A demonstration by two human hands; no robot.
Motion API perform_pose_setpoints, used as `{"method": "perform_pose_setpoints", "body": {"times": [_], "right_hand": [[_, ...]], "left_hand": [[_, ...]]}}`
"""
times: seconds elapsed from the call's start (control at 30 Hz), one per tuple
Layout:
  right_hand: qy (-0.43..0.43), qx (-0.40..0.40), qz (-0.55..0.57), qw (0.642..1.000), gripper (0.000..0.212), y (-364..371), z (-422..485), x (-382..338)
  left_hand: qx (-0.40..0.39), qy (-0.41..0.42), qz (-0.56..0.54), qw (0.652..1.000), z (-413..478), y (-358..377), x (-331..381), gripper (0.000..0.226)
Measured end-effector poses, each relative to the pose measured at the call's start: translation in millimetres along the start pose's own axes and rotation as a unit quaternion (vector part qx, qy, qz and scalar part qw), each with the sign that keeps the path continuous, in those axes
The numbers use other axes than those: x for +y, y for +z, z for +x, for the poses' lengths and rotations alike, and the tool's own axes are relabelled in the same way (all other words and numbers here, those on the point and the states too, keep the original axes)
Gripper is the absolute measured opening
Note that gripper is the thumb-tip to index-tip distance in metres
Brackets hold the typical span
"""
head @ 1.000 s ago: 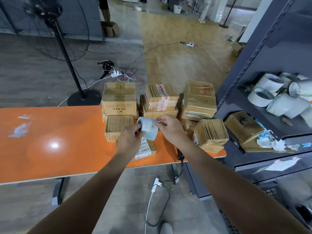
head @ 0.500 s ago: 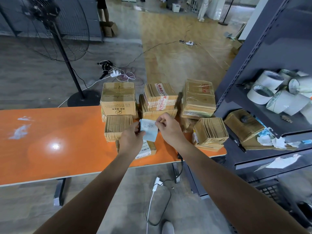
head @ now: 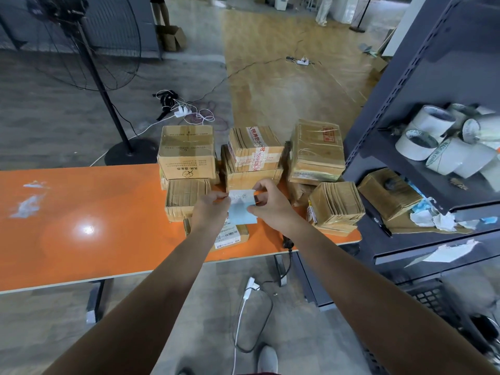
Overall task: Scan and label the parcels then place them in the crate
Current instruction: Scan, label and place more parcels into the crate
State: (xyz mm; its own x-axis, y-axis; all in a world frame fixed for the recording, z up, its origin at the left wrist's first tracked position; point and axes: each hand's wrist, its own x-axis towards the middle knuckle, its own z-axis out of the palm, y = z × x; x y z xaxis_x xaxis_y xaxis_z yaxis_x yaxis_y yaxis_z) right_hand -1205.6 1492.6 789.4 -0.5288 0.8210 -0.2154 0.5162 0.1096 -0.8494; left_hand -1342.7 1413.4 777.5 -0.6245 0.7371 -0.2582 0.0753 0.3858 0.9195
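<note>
Pinched between the left hand (head: pixel 209 209) and right hand (head: pixel 267 205), a label (head: pixel 242 209) hangs above a small parcel (head: pixel 230 235) on the orange table (head: pixel 94 226).

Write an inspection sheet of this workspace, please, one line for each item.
Surface: orange table, glossy, white smears at its left.
Job's things: parcels stacked at the table's right end; label held above a small parcel; crate low at right, blurred.
Clutter: tape rolls and paper scraps on the shelf.
Hands: left hand and right hand both pinch the label.
Cables: white cable on the floor under the table; power strip beyond it.
Surroundings: fan at far left; a person's legs far behind.
</note>
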Motion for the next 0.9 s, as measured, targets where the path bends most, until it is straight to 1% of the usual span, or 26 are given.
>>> {"method": "perform_pose_setpoints", "body": {"times": [0.13,0.2,0.27,0.33,0.4,0.47,0.57,0.63,0.7,0.73,0.83,0.9], "right_hand": [[-0.012,0.008,-0.044,0.999,0.052,0,5,15],[-0.034,0.018,-0.085,0.996,0.062,2,10,29],[-0.036,0.029,-0.133,0.99,0.068,3,16,45],[-0.026,0.038,-0.185,0.982,0.062,4,25,62],[-0.018,0.044,-0.232,0.972,0.051,7,35,80],[-0.007,0.037,-0.268,0.963,0.041,12,45,96],[0.001,0.018,-0.3,0.954,0.035,20,56,116],[-0.001,0.012,-0.31,0.951,0.033,25,59,126],[0.004,0.02,-0.31,0.95,0.033,28,61,134],[0.007,0.025,-0.302,0.953,0.034,29,62,137],[0.012,0.033,-0.259,0.965,0.038,28,62,139],[0.022,0.009,-0.208,0.978,0.043,27,60,138]], "left_hand": [[0.002,-0.03,0.023,0.999,3,12,-2,0.021],[0.007,-0.041,0.034,0.999,6,18,-5,0.023],[0.007,-0.052,0.042,0.998,9,25,-9,0.026],[0.0,-0.067,0.039,0.997,12,32,-15,0.025],[-0.006,-0.083,0.036,0.996,15,38,-23,0.021],[0.0,-0.101,0.03,0.994,17,43,-32,0.017],[0.007,-0.132,0.029,0.991,21,48,-47,0.021],[0.009,-0.15,0.022,0.988,21,49,-54,0.02],[0.015,-0.155,0.018,0.988,22,50,-59,0.022],[0.016,-0.155,0.019,0.988,22,50,-60,0.019],[0.02,-0.156,0.025,0.987,22,49,-65,0.013],[0.025,-0.164,0.023,0.986,22,45,-70,0.012]]}}
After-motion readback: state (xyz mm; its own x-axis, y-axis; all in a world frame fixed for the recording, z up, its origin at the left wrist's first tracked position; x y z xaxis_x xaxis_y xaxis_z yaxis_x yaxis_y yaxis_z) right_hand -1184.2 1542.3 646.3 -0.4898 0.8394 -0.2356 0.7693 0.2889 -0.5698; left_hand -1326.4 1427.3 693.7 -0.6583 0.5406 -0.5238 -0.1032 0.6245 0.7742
